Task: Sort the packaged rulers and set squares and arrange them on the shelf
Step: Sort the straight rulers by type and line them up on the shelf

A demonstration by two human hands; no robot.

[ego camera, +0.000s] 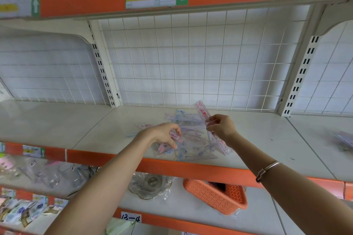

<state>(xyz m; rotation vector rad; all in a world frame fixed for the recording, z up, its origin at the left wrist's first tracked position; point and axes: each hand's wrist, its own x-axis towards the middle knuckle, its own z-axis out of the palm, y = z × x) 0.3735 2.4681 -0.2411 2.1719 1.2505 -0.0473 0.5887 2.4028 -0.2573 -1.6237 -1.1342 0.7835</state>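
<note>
While the right hand (221, 126) pinches a packaged ruler (204, 113) with pink print, held tilted over the pile, the left hand (164, 133) curls its fingers round a pink-printed packet (176, 136). The pile of packaged rulers and set squares (193, 139) lies on the shelf (76, 120), near its front edge.

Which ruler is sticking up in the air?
The long pink-printed ruler, pinched by the right hand, tilts up above the shelf; the pile beside it lies flat.
</note>
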